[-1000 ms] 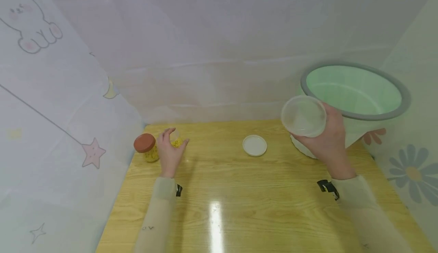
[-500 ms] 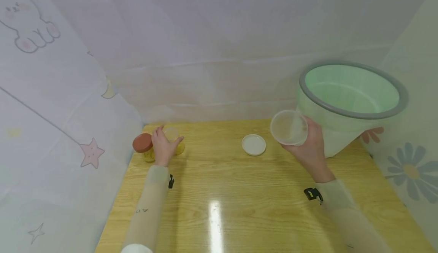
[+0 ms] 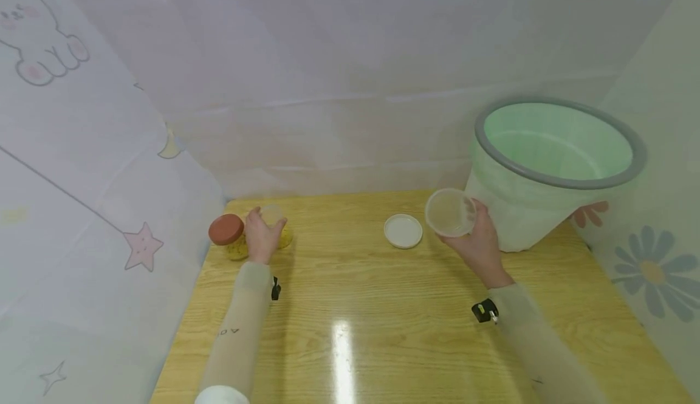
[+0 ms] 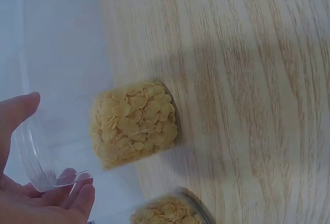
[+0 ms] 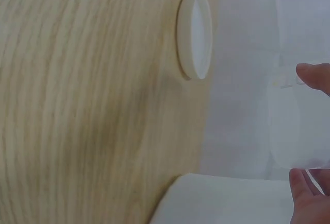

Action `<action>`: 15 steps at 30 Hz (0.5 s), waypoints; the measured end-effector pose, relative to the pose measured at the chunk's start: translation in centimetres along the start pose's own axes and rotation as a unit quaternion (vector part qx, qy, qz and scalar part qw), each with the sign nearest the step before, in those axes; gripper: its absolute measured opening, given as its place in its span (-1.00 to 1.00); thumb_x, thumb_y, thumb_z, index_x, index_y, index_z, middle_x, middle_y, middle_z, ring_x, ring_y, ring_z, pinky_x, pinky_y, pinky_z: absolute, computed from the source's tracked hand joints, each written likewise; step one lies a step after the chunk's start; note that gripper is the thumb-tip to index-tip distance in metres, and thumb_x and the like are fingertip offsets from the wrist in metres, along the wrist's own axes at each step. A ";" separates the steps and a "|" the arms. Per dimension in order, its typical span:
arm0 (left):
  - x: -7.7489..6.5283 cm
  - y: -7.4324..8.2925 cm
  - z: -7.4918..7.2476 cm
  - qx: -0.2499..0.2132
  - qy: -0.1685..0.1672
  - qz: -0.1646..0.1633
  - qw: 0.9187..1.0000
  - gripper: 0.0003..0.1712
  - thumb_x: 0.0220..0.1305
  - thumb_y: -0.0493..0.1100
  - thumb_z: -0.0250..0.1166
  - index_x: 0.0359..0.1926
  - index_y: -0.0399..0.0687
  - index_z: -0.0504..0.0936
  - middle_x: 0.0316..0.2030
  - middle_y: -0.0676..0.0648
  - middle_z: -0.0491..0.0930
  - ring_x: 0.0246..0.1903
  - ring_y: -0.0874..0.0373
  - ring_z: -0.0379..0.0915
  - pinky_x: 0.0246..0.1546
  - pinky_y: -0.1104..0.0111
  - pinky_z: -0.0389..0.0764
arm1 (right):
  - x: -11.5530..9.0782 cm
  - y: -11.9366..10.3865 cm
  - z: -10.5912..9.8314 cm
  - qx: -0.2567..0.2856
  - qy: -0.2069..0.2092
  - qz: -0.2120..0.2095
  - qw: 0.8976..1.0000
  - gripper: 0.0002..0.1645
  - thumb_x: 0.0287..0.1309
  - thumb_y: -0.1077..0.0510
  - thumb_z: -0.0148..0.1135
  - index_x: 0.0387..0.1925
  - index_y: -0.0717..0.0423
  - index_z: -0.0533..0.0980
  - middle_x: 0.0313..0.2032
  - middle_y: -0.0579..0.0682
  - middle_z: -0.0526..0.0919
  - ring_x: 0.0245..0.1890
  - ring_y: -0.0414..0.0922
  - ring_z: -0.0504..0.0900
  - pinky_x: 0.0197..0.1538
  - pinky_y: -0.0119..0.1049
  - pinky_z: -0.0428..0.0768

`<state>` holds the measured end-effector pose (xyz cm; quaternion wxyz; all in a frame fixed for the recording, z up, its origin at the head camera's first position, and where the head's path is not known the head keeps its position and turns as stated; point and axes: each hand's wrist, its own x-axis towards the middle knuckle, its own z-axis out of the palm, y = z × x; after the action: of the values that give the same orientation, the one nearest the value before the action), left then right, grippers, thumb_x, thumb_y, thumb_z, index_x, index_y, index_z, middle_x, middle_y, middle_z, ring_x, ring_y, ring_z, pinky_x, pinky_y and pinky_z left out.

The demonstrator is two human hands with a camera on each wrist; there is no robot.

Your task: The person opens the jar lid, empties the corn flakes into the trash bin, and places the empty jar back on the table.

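Observation:
On the left of the table, my left hand [image 3: 261,237] has its thumb and fingers around the rim of a clear, lidless jar [image 4: 134,123]. Yellow cereal flakes fill its lower part, and the jar stands upright. Beside it is a second jar of flakes [image 3: 237,248] with a red-brown lid [image 3: 226,229]. My right hand [image 3: 477,243] grips a translucent plastic tub [image 3: 451,212] in the air, its mouth tilted toward the head camera. I see nothing inside the tub. Left of that hand, a round white lid [image 3: 403,231] lies on the table.
A large pale-green bucket [image 3: 503,209] with a grey rim stands at the back right, close to my right hand. Printed cloth walls [image 3: 306,130] enclose the wooden table [image 3: 383,319] at the back and sides.
My right hand has carried the tub left and down, away from the bucket toward the white lid. My left hand has closed around the rim of the lidless jar.

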<state>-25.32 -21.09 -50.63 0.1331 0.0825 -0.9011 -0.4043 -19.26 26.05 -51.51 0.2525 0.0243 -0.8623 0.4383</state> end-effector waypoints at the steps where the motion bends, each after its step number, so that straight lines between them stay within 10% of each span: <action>1: 0.0 -0.1 0.0 -0.007 0.000 -0.004 1.000 -0.08 0.15 0.04 0.34 0.34 -0.34 0.09 0.20 -0.35 0.21 0.17 -0.23 0.18 0.12 -0.03 0.28 | -0.1 0.2 0.2 0.003 -0.004 0.007 1.000 0.24 -0.49 0.04 0.67 0.30 0.09 0.18 0.12 0.20 0.38 0.10 0.17 0.37 0.04 0.20 0.32; 15: -0.7 -0.5 0.4 -0.043 0.002 -0.045 0.998 0.09 -0.09 0.35 0.37 0.30 -0.22 0.22 0.14 -0.22 0.30 0.08 -0.12 0.26 0.05 0.03 0.35 | -0.5 2.8 2.1 0.000 -0.010 0.085 0.996 0.26 -0.41 -0.01 0.65 0.29 0.21 0.10 0.14 0.31 0.34 0.11 0.26 0.34 0.10 0.18 0.30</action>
<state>-24.75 -20.99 -51.36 0.1206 0.1178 -0.8782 -0.4476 -20.46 26.04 -54.85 0.2056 -0.0450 -0.8639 0.4576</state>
